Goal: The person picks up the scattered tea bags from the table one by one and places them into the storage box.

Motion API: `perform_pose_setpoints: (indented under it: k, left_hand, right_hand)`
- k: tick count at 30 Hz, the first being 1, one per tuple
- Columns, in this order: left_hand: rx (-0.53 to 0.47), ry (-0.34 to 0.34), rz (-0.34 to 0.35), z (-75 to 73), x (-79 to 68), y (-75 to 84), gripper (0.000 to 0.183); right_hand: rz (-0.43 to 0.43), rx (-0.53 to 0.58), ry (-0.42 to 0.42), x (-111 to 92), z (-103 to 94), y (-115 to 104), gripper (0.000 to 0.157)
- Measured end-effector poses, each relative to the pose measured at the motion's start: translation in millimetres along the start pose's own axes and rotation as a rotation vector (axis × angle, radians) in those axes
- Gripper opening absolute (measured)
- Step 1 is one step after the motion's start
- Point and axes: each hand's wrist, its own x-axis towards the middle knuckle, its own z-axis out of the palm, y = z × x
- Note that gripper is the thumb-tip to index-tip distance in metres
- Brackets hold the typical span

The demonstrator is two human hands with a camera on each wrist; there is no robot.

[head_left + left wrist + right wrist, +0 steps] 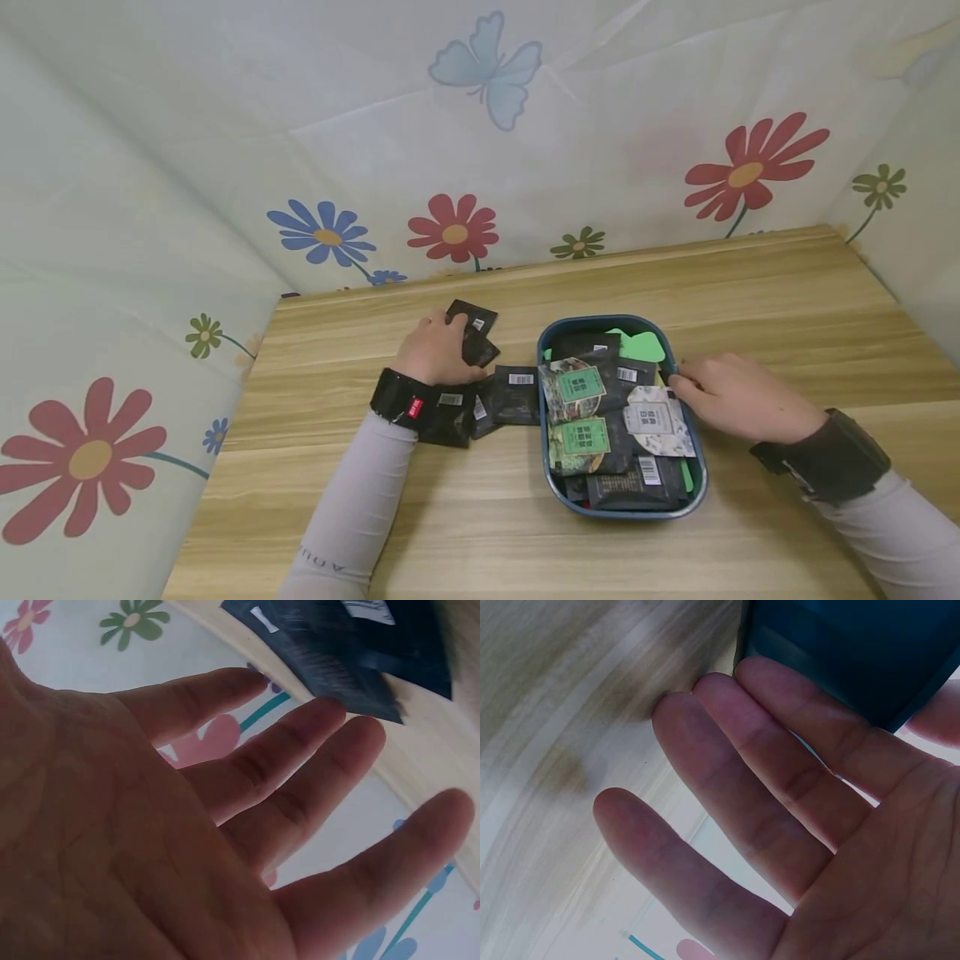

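In the head view my left hand (435, 350) is over black sachets at the left, fingers apart and loosely bent. One black sachet (480, 318) lies by its fingertips, and another (480, 348) is partly hidden beneath the hand. The left wrist view shows the spread fingers (300, 810) near dark sachets (330, 664), with nothing held. My right hand (742, 396) grips the right wall of a blue tin (701, 492), thumb over the rim and fingers outside. Tea sachets fill the tin, including a green-labelled one (581, 385) and a white one (660, 421).
More black sachets lie left of the tin, one (517, 396) against its wall and another (446, 421) by the left wrist. Bright green pieces (641, 346) show inside the tin. A flowered cloth (600, 167) hangs behind the wooden table (480, 542).
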Motion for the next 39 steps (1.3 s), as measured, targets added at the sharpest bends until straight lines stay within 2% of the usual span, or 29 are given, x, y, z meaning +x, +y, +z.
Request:
perform_pose_setpoints:
  k: [11, 30, 35, 39]
  left_hand:
    - [0.015, -0.034, -0.018, 6.6, 6.1, -4.6, 0.096]
    - [0.079, 0.03, 0.018, 12.5, 12.5, -4.6, 0.092]
    - [0.061, 0.11, 0.067, 3.9, 8.1, -2.5, 0.089]
    - [0.033, 0.243, 0.174, -4.3, 1.8, 3.5, 0.085]
  right_hand:
    - [-0.002, 0.004, 0.001, 1.2, -0.6, -1.2, 0.026]
    - [0.003, 0.002, 0.0, -0.1, -0.5, -1.9, 0.026]
    - [0.0, 0.013, -0.003, -0.2, -0.4, -1.3, 0.026]
    - [0.006, 0.028, -0.006, -1.8, -1.3, 0.1, 0.027]
